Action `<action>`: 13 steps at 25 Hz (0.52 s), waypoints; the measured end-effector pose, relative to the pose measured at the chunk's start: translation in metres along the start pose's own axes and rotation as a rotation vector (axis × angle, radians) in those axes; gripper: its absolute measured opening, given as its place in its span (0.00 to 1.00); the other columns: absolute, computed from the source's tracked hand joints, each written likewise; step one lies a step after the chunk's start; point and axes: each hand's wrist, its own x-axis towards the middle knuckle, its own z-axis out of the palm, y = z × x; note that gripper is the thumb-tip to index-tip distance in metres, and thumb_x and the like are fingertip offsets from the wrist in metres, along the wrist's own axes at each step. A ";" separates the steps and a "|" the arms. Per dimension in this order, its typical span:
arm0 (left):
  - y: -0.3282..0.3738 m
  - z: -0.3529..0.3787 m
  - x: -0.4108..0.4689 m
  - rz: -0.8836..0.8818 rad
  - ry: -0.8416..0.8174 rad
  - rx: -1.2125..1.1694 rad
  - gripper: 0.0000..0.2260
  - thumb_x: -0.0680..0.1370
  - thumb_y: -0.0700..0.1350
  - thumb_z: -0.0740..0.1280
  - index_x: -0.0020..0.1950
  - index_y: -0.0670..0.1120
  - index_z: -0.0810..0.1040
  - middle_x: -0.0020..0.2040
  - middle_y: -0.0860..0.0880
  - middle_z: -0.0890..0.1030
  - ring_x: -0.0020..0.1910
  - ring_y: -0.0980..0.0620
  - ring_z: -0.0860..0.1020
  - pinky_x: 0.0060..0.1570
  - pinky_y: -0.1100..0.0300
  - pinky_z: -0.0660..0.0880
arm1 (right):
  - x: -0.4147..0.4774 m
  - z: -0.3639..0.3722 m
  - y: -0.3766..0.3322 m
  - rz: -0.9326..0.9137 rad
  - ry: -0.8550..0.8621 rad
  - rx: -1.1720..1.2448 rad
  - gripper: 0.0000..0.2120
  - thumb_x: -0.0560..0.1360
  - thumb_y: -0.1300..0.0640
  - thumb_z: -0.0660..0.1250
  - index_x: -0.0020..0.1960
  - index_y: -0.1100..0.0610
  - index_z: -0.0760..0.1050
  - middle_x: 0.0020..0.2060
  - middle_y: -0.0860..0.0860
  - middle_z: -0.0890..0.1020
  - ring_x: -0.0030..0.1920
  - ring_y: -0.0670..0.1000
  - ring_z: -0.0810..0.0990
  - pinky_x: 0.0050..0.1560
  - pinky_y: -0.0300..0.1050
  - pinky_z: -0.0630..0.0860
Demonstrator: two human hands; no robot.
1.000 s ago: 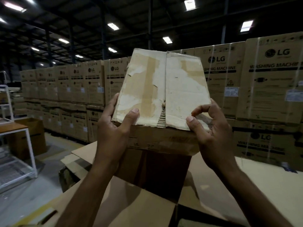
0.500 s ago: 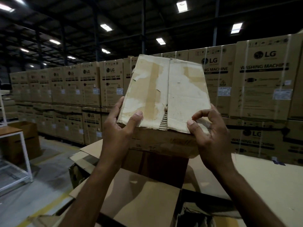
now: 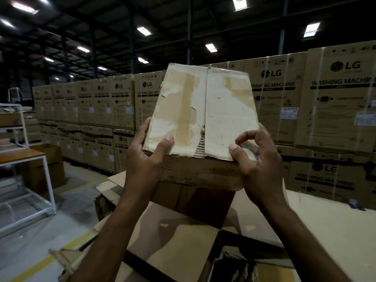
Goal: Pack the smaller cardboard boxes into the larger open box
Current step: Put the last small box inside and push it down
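Worn, scuffed brown cardboard small box (image 3: 203, 112) raised above large open brown cardboard box (image 3: 177, 241); left hand (image 3: 144, 157) and right hand (image 3: 258, 165) pinching its lower corners. Not yet packed; lowering remains.

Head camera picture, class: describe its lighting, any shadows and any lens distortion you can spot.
Head view: dim warehouse lit by bright ceiling panels that bloom slightly; the small worn box, held up by the left hand and right hand, catches that light on its pale top face; a dark shadow falls over the large open box below; wide-angle bending tilts the stacked washing machine cartons near the edges.
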 end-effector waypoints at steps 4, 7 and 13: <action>-0.003 0.008 -0.006 -0.016 0.001 0.022 0.27 0.79 0.47 0.73 0.77 0.53 0.70 0.65 0.53 0.81 0.62 0.54 0.81 0.62 0.45 0.79 | -0.001 -0.005 0.009 0.014 -0.013 0.021 0.06 0.72 0.41 0.66 0.48 0.39 0.73 0.74 0.52 0.72 0.77 0.54 0.67 0.68 0.63 0.72; -0.005 0.014 -0.011 -0.040 0.017 0.014 0.27 0.78 0.46 0.73 0.76 0.53 0.71 0.62 0.55 0.82 0.60 0.54 0.82 0.60 0.45 0.80 | -0.006 -0.012 0.013 0.052 -0.073 0.028 0.05 0.73 0.44 0.67 0.48 0.40 0.73 0.78 0.51 0.69 0.81 0.48 0.59 0.63 0.39 0.64; -0.017 0.005 -0.004 -0.080 -0.056 0.020 0.27 0.78 0.46 0.74 0.76 0.53 0.72 0.64 0.54 0.81 0.61 0.53 0.82 0.60 0.47 0.81 | -0.018 -0.009 0.013 0.080 -0.044 -0.040 0.05 0.73 0.44 0.66 0.48 0.40 0.73 0.78 0.51 0.69 0.80 0.45 0.58 0.62 0.35 0.61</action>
